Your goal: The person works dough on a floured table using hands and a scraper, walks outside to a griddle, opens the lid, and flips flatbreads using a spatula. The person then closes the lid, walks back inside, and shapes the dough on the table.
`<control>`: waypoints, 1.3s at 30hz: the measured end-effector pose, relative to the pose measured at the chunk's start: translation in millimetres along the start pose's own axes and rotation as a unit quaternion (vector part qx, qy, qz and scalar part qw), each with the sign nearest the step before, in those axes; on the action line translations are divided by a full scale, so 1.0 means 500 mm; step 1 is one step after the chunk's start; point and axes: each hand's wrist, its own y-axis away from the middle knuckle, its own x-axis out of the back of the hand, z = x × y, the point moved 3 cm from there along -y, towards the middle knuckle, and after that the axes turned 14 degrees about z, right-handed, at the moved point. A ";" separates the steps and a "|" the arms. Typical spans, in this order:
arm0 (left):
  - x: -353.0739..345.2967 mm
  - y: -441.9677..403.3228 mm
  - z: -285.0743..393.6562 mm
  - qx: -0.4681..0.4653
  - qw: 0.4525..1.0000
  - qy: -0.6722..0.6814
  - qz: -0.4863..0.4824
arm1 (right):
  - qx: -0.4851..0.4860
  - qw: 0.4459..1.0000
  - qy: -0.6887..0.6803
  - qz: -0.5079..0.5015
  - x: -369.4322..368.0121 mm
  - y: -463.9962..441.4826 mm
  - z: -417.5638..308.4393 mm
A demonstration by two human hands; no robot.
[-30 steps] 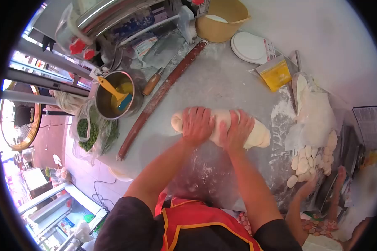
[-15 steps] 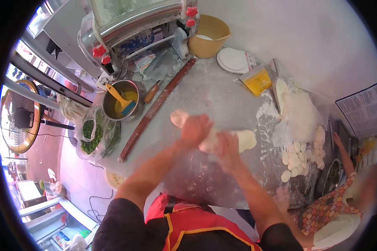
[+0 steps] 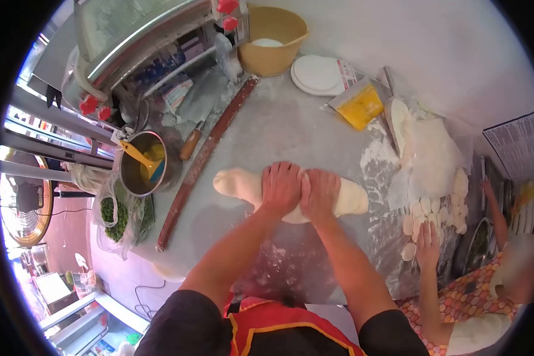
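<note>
A long piece of pale dough [image 3: 351, 198] lies across the middle of the metal table. My left hand [image 3: 280, 185] grips it from above, fingers curled over its far side. Right beside it, touching at the thumbs, my right hand [image 3: 321, 191] is closed over the dough too. The dough's narrower end sticks out to the left and a thicker end to the right; the stretch between is partly hidden under my palms. Some flour [image 3: 380, 157] is scattered on the table to the right.
A long red-brown rolling pin [image 3: 203, 169] lies left of the dough, near a steel pot [image 3: 171, 168] with a brush. At right, a co-worker's hand [image 3: 427, 243] touches small dough pieces [image 3: 424, 207]. A dough roller machine [image 3: 148, 41] and tan bucket [image 3: 273, 56] stand behind.
My blurred hands have come to rest close together on the dough, which now reaches further left. The co-worker's hand has moved up onto the small dough pieces. The whole view has shifted.
</note>
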 end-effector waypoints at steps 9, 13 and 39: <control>0.098 0.052 -0.026 -0.137 0.974 0.110 -0.145 | 0.034 0.979 -0.183 -0.080 0.085 0.080 0.012; 0.188 0.094 -0.030 -0.113 0.947 0.219 -0.207 | 0.093 0.990 -0.103 -0.032 0.223 0.210 -0.107; -0.018 -0.001 0.064 -0.220 0.858 0.245 -0.394 | -0.297 0.935 -0.068 0.183 0.209 0.257 0.147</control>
